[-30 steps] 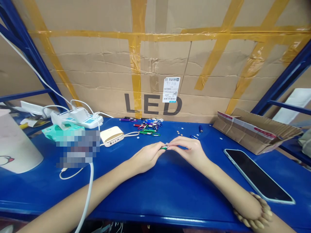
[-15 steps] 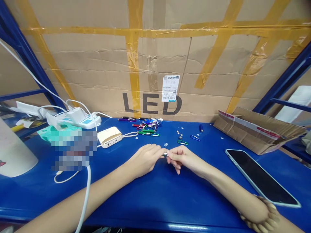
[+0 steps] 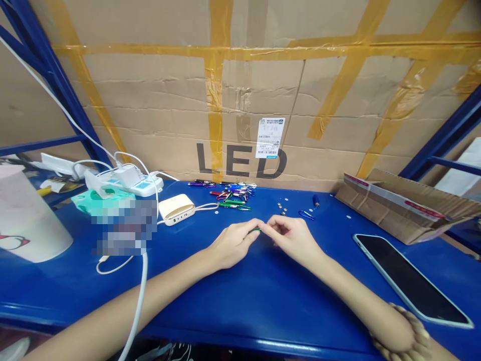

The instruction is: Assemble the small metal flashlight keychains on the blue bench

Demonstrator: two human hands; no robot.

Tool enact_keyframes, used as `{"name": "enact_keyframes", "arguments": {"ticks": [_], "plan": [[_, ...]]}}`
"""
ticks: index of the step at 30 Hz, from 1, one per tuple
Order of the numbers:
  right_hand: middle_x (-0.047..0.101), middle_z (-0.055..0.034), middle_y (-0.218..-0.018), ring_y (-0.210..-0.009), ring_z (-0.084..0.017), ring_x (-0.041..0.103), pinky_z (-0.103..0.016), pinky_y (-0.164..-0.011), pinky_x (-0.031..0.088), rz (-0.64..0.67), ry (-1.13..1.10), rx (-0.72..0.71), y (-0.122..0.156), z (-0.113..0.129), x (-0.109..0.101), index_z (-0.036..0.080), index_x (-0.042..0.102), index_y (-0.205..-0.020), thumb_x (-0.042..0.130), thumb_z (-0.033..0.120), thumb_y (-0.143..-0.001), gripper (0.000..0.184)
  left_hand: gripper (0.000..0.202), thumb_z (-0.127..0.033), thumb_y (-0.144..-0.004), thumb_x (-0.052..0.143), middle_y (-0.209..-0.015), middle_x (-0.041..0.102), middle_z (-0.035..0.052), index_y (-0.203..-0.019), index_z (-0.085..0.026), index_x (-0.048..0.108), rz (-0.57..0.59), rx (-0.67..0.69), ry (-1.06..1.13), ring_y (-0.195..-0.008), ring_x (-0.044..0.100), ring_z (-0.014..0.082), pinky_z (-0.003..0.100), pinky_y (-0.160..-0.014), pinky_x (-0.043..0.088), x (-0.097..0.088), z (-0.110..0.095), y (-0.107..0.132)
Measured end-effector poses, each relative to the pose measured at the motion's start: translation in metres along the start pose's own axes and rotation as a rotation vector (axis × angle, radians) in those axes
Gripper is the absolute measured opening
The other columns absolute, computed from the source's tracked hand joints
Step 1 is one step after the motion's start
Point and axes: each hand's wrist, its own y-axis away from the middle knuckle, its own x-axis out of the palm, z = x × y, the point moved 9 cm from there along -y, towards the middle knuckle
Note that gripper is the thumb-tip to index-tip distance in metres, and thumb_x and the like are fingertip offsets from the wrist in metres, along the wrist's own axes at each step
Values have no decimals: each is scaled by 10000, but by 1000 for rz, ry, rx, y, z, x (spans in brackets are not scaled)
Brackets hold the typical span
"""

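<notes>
A small green metal penlight [image 3: 256, 229] sits between my two hands, with most of it hidden by my fingers. My left hand [image 3: 233, 245] pinches its near end, and my right hand [image 3: 290, 236] closes on it from the other side. A wooden bead bracelet [image 3: 402, 333] circles my right wrist. Beyond my hands lies a heap of coloured penlights with key rings [image 3: 231, 195]. Several button batteries [image 3: 281, 208] and a blue carabiner [image 3: 306, 215] are close to my right hand.
A cream power bank [image 3: 176, 209] with a cable and a white power strip [image 3: 131, 183] stand at the left, near a white cup [image 3: 28, 220]. A black phone [image 3: 409, 278] lies at the right, below a flattened cardboard box [image 3: 402, 205]. Everything rests on a blue shelf [image 3: 240, 311].
My hands have come back together over the green penlight, and its silver end no longer shows. The green carabiner seen earlier near my right hand is out of sight now.
</notes>
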Motion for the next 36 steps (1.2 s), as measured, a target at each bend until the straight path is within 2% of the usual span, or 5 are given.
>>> {"name": "enact_keyframes", "arguments": {"ticks": [6, 18, 26, 32, 36], "plan": [[592, -40, -696, -622, -127, 529, -237, -602, 398, 108, 344, -370, 10, 28, 5, 167, 577, -709, 383, 340, -905, 325, 220, -250, -908, 367, -1020, 642, 25, -1023, -204, 549, 91, 21, -33, -903, 595, 170, 265, -806, 424, 6, 1, 1], [456, 34, -422, -352, -79, 460, -194, -410, 394, 258, -232, 172, 1, -14, 24, 152, 527, -570, 375, 586, -820, 523, 181, -274, -912, 363, -919, 620, 6, -937, -206, 528, 42, 55, 21, -846, 578, 148, 238, -767, 404, 2, 1, -4], [661, -31, -667, -622, -174, 595, -234, -498, 361, -364, 565, 144, -6, -24, -83, 205, 667, -714, 488, 455, -809, 321, 199, -325, -890, 375, -737, 545, -13, -1018, -191, 447, -130, -94, 118, -678, 527, 136, 244, -659, 387, -10, 16, -2], [678, -14, -910, -740, -166, 620, -219, -518, 390, -24, 744, 136, -17, -62, -62, 266, 702, -852, 614, 334, -739, 159, 172, -325, -859, 422, -691, 502, -22, -952, -183, 449, -124, -169, 274, -628, 502, 121, 236, -617, 384, -5, 19, -3], [683, -42, -877, -734, -173, 625, -231, -549, 426, -15, 702, 91, -19, -61, -49, 213, 702, -778, 575, 310, -757, 161, 195, -366, -866, 404, -673, 491, -23, -894, -178, 452, -132, -202, 411, -577, 465, 103, 225, -566, 377, -2, 24, -4]]}}
